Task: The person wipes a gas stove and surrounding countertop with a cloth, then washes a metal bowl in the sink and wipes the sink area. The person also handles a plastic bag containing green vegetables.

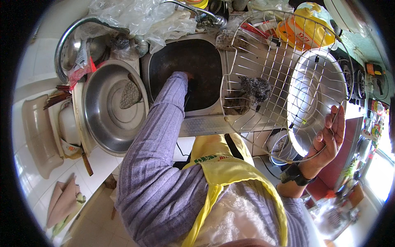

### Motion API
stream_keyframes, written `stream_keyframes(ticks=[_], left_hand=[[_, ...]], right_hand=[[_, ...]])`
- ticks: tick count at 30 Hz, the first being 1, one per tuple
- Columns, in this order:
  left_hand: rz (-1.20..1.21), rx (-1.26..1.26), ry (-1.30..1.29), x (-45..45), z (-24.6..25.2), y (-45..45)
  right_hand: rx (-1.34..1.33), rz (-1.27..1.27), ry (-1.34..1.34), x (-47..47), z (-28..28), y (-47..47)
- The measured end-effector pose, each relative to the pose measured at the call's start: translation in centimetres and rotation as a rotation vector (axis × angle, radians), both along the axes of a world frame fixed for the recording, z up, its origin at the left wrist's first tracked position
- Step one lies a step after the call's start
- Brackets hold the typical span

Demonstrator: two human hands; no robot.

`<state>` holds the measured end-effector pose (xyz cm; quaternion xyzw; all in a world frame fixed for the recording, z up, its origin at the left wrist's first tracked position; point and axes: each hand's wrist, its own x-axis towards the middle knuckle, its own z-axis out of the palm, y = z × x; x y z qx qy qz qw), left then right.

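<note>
A round wire rack [271,71] is tilted over the counter at the right, its lower right rim in my right hand [331,136]. Through its wires show a shiny metal basin [336,89], a dark scouring pad [254,88] and a brownish sponge [231,41]. My left arm reaches into the dark sink [203,55]; of my left hand [189,75] only a small part shows near the cuff, and its fingers and anything in them are hidden. Left of the sink, a metal basin [92,105] holds a greyish mesh pad [129,94].
Clear plastic bags [139,21] and a flexible metal faucet hose [197,7] lie behind the sink. A yellow jug [308,27] stands at the back right. A small bucket [279,143] is below the counter, a stove [359,80] at the far right.
</note>
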<state>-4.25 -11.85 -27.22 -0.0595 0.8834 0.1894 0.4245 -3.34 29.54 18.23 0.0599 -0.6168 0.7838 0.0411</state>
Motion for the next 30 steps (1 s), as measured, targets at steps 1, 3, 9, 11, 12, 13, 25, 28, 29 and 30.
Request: stream_keyframes(ticks=[1, 3, 9, 11, 12, 13, 25, 28, 29, 30], left_hand=[[0.0, 0.0, -0.001, 0.0, 0.0, 0.0], [-0.005, -0.002, -0.004, -0.1, -0.1, -0.1], [-0.013, -0.005, -0.011, -0.1, -0.3, 0.0], [-0.014, -0.006, -0.008, -0.3, -0.5, 0.0], [-0.018, -0.003, -0.009, -0.3, -0.5, 0.1], [-0.019, -0.004, -0.009, -0.4, -0.6, 0.1], [-0.035, -0.007, -0.013, -0.4, -0.8, 0.0], [-0.041, -0.006, -0.015, -0.6, -0.7, -0.1], [-0.039, -0.011, -0.014, -0.5, -0.6, -0.2], [-0.04, -0.011, -0.013, -0.5, -0.5, -0.2]], right_hand=[[-0.004, 0.002, -0.001, 0.0, 0.0, 0.0], [-0.006, 0.001, -0.004, 0.0, -0.1, 0.0], [-0.024, 0.004, -0.012, -0.1, -0.1, -0.1], [-0.012, 0.017, -0.001, -0.1, 0.0, -0.2], [-0.014, -0.032, -0.028, -0.1, -0.1, -0.4], [-0.003, -0.068, -0.035, -0.1, -0.1, -0.5], [0.011, -0.02, -0.014, -0.2, -0.4, -0.3], [0.021, -0.011, -0.016, -0.1, -0.6, 0.1], [0.045, -0.021, -0.013, -0.1, -0.7, 0.1], [0.02, -0.019, -0.017, -0.1, -0.7, 0.2]])
